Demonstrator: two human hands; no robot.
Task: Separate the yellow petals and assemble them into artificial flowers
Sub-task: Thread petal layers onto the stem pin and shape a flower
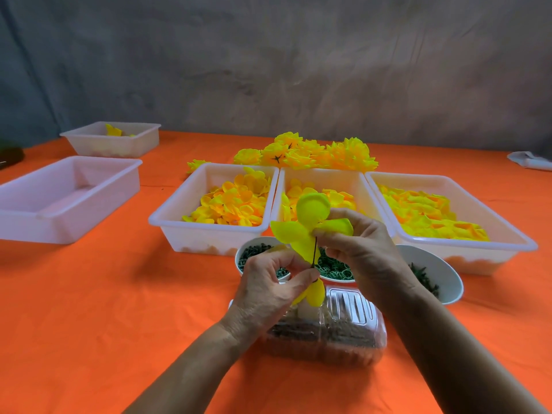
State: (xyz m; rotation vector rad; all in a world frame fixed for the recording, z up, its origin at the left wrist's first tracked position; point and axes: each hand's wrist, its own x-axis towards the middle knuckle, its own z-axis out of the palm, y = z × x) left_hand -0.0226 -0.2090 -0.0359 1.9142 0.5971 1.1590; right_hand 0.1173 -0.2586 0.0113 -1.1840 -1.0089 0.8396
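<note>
Two hands (313, 264) pinching petals (301, 231) (one stem), five trays (209, 228), three bowls (442, 276)

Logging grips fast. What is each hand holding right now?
Left hand: pinches the thin dark stem at its lower end.
Right hand: pinches the bright yellow fabric petal piece on that stem.

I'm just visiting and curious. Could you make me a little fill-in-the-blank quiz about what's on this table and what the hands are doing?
1. The tablecloth is coloured ____.
2. The finished flowers lie ____ the three petal trays.
3. The left hand pinches a thin dark ____ below the yellow petal piece that the right hand holds.
4. The large tray at far left looks ____.

Missing words: orange; behind; stem; empty
</note>
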